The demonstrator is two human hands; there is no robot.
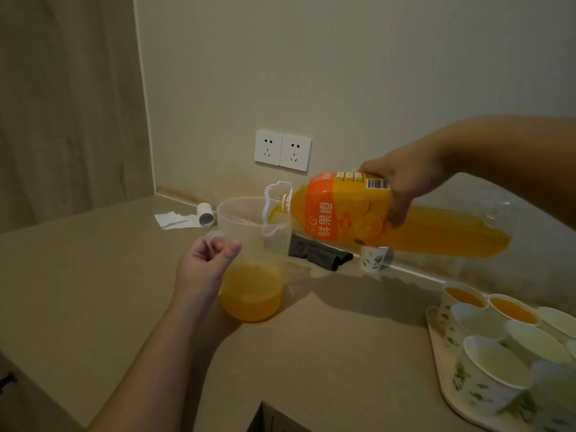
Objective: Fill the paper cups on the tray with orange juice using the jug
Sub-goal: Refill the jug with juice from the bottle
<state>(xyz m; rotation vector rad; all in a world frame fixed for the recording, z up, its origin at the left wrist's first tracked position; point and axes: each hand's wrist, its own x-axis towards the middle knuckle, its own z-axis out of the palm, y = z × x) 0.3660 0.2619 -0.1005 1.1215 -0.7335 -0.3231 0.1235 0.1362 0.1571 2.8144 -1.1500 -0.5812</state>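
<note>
A clear plastic jug (254,244) stands on the counter, about a third full of orange juice. My left hand (205,266) grips its handle on the near left side. My right hand (402,185) holds a large orange juice bottle (389,216) tipped almost level, its neck over the jug's rim, with juice running in. At the right edge a pale tray (436,353) carries several paper cups with green leaf prints; two far cups (464,296) hold juice, and the nearer cups (495,366) look empty.
Another paper cup (372,258) stands alone by the wall under the bottle. A dark cloth (318,252) lies behind the jug. A paper roll (204,215) lies unrolled at the back left. Two wall sockets (282,150) sit above the counter.
</note>
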